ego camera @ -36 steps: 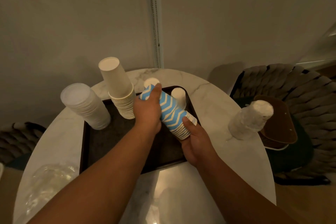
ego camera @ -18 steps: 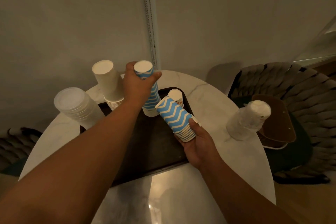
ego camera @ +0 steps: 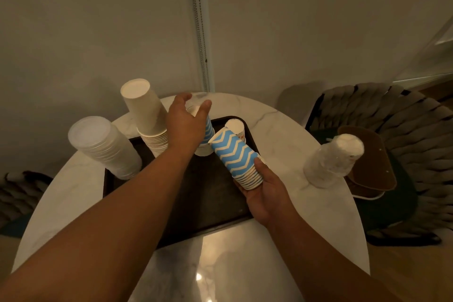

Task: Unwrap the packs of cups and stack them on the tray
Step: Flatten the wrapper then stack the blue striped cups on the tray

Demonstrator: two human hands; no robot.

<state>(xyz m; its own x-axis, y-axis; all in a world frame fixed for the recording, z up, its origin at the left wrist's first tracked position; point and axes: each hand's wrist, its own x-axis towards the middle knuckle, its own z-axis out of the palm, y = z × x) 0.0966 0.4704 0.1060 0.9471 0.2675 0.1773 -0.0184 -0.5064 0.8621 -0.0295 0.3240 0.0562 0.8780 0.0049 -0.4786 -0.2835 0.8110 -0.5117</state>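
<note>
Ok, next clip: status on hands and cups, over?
Left hand open above the standing chevron stack on the tray. Right hand holds the tilted chevron stack. Wrapped pack on the table. Nothing blocking.

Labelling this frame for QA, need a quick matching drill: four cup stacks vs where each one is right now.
Things:
1. tilted stack of blue zigzag paper cups
2. upright stack of blue zigzag paper cups
3. tall stack of plain white paper cups
4. plastic-wrapped pack of white cups

Places:
A. on the marble table, right of the dark tray, still wrapped
B. gripped at its base by the right hand
C. back left of the tray
D. standing on the tray under the spread fingers of the left hand

Pairs: 1-B, 2-D, 3-C, 4-A
</note>
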